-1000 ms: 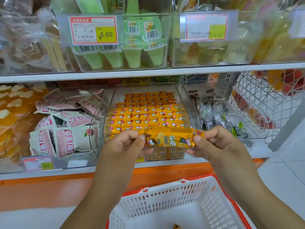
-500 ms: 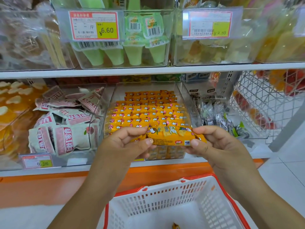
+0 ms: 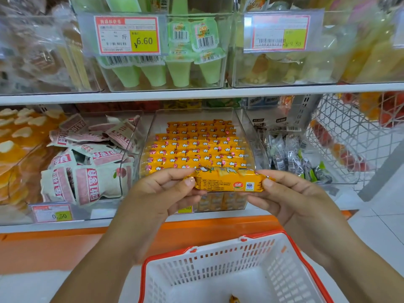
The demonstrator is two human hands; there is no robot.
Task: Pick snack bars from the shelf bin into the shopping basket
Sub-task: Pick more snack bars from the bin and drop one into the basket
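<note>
Now | snack bar (image 3: 227, 179) rolled since before, back label up | left hand (image 3: 161, 193), right hand (image 3: 290, 193): each grip pinches one end

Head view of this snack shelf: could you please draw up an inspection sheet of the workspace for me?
Surface: white lower shelf with an orange base, carrying clear bins.
Job's things: one snack bar held level in front of the shelf bin, which holds rows of the same yellow bars; shopping basket below, with a small yellow item inside, cut off by the frame.
Clutter: pink-and-white packets in the left bin, dark packets to the right, green cups above.
Grips: left hand and right hand each pinch one end of the bar.
Cables: nothing seen.
Surroundings: wire basket, white tiled floor.
</note>
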